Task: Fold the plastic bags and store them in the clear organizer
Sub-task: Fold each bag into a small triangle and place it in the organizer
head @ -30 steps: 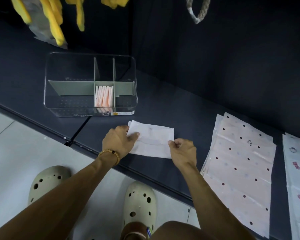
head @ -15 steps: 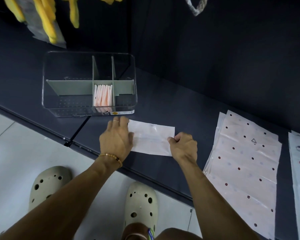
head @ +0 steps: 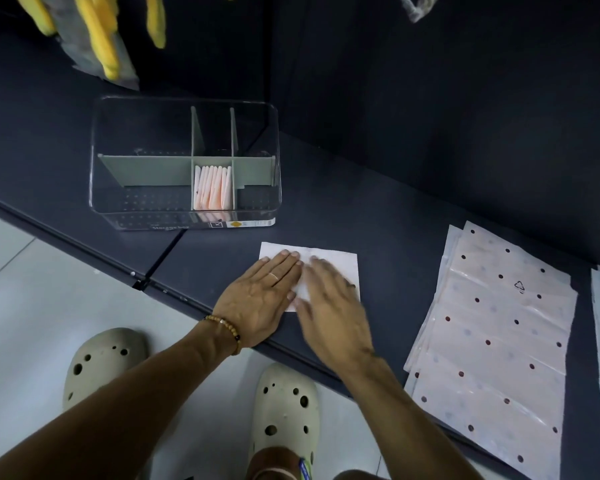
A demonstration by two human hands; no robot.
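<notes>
The folded bag lies flat as a pale, near-square packet on the dark table, just inside the table's near edge and a little to the near right of the clear organizer; a faint crease runs down its middle. Both hands are spread flat on it, fingers straight, gripping nothing; the left hand covers its left part with the fingertips reaching almost to the far edge, and the right hand — blurred — lies across its right part, so only the far strip and the right margin show.

The organizer stands further back on the left, its grey dividers marking off compartments; the narrow middle one at the front holds a row of pink folded bags standing on edge. Bare table separates organizer from packet; to the right, a strip of bare surface lies between the packet and the stack of dotted bags — flat, fanned at the edges, its near corner overhanging the table's edge.
</notes>
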